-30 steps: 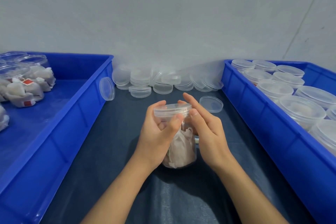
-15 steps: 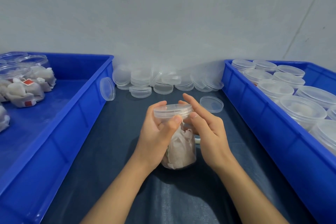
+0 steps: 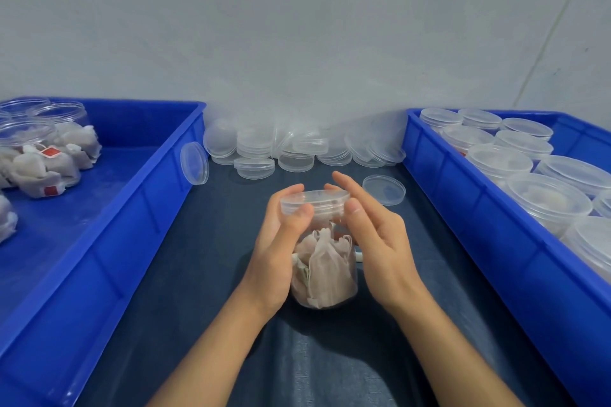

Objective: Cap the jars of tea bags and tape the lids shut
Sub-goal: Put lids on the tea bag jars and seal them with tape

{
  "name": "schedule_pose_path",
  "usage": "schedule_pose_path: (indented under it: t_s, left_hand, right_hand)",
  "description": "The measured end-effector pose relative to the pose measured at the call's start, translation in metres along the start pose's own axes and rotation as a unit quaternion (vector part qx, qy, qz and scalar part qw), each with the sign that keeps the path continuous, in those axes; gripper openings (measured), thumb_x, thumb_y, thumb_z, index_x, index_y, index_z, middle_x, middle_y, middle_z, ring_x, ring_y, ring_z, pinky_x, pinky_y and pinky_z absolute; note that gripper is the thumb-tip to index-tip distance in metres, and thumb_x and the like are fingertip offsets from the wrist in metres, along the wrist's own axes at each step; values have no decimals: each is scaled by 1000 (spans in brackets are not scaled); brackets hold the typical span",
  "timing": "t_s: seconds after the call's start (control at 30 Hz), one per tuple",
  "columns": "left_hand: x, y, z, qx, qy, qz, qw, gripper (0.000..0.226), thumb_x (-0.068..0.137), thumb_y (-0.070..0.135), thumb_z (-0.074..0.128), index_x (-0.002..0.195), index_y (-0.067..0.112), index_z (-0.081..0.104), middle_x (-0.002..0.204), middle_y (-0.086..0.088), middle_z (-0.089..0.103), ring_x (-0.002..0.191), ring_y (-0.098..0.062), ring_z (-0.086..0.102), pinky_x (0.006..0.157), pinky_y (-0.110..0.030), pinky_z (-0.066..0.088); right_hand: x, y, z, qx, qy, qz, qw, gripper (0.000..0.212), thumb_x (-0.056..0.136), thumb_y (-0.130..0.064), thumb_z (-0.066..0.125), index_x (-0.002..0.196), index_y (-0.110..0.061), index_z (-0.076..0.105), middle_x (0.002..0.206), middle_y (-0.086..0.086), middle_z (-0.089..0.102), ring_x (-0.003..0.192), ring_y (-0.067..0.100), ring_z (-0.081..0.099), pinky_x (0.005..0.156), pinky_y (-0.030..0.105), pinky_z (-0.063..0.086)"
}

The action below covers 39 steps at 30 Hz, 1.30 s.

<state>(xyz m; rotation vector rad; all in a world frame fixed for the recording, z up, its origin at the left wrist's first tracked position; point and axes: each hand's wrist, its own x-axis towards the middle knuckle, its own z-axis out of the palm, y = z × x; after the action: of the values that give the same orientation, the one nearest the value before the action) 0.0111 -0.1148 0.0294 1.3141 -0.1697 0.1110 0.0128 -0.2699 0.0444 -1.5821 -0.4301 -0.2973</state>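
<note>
A clear jar (image 3: 325, 277) of pale tea bags stands on the dark mat (image 3: 205, 274) in the middle. A clear lid (image 3: 314, 201) sits on its mouth. My left hand (image 3: 277, 248) wraps the jar's left side, with its thumb and fingers round the lid's rim. My right hand (image 3: 373, 235) is at the jar's right side, its thumb on the lid's edge and its fingers stretched behind the lid. A small white object (image 3: 358, 256) shows behind the jar, mostly hidden.
A blue bin (image 3: 132, 208) on the left holds uncapped jars of tea bags (image 3: 43, 155). A blue bin (image 3: 496, 241) on the right holds several capped jars (image 3: 549, 205). Loose clear lids (image 3: 297, 149) are piled at the wall; one lid (image 3: 383, 190) lies nearby, another (image 3: 195, 163) leans on the left bin.
Both hands have stayed on the jar and lid. My right thumb has shifted along the lid's edge, and the lid looks slightly turned.
</note>
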Motion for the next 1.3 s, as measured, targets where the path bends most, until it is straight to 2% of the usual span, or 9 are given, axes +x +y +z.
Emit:
schedule_pose_path:
  t_s: [0.1, 0.23, 0.37, 0.5, 0.57, 0.67, 0.83, 1.03, 1.3]
  left_hand:
    - [1, 1, 1, 8, -6, 1, 1000, 69, 84, 60, 65, 142, 25, 51, 130, -5, 74, 120, -25, 72, 100, -41, 54]
    - [0, 1, 3, 18, -14, 4, 1000, 65, 90, 58, 64, 143, 24, 48, 133, 0, 73, 123, -21, 70, 99, -34, 53]
    - [-2, 0, 0, 10, -20, 6, 1000, 69, 87, 59, 62, 146, 25, 48, 138, -2, 69, 128, -23, 67, 106, -42, 51]
    - [-1, 0, 0, 8, -24, 5, 1000, 60, 92, 49, 60, 145, 25, 49, 139, -4, 69, 128, -25, 67, 112, -50, 49]
    - [0, -1, 1, 12, -19, 11, 1000, 61, 90, 53, 62, 143, 25, 50, 135, -3, 71, 126, -24, 69, 107, -46, 52]
    - [-1, -3, 4, 20, -11, 25, 999, 68, 84, 59, 62, 142, 26, 52, 130, -2, 73, 121, -22, 71, 98, -37, 55]
    - [-1, -4, 2, 31, -8, 39, 999, 68, 84, 59, 61, 143, 26, 52, 131, -2, 72, 123, -22, 69, 104, -43, 53]
    - [-1, -4, 2, 10, -8, 38, 999, 66, 85, 56, 63, 141, 23, 53, 127, -5, 74, 119, -25, 72, 94, -34, 57]
    - [-2, -3, 2, 46, -14, 42, 998, 66, 87, 58, 62, 144, 26, 52, 131, -3, 72, 123, -25, 70, 107, -48, 52]
  right_hand:
    - [1, -1, 1, 1, 1, -4, 1000, 48, 96, -49, 61, 143, -38, 60, 116, 4, 75, 93, 7, 71, 84, 25, 56]
    - [2, 0, -1, 10, 7, 3, 1000, 49, 95, -50, 61, 143, -38, 61, 118, 4, 76, 108, 19, 73, 96, 33, 58]
    - [1, 0, -1, 9, 17, 1, 1000, 52, 96, -50, 58, 143, -29, 63, 129, -6, 73, 114, 20, 72, 99, 38, 57]
    - [2, 0, 0, 7, 28, 2, 1000, 49, 97, -48, 58, 141, -29, 65, 123, -4, 75, 110, 20, 73, 96, 35, 58]
    - [2, 0, 0, -7, 33, -1, 999, 46, 98, -48, 56, 139, -30, 66, 120, -5, 76, 109, 19, 73, 94, 35, 59]
    - [1, 1, -1, -31, 32, -11, 999, 38, 102, -48, 53, 133, -33, 68, 113, -1, 76, 104, 23, 73, 94, 47, 59]
    - [0, 1, -1, -38, 31, -24, 999, 35, 101, -46, 54, 130, -32, 69, 107, 3, 76, 98, 24, 73, 90, 43, 59]
    - [1, 3, -1, -49, 36, -19, 998, 33, 103, -46, 54, 130, -33, 69, 108, -3, 76, 98, 20, 73, 90, 41, 59]
    - [-1, -2, -4, -58, 40, -22, 997, 32, 103, -42, 52, 127, -30, 69, 101, 5, 75, 93, 28, 71, 87, 51, 56]
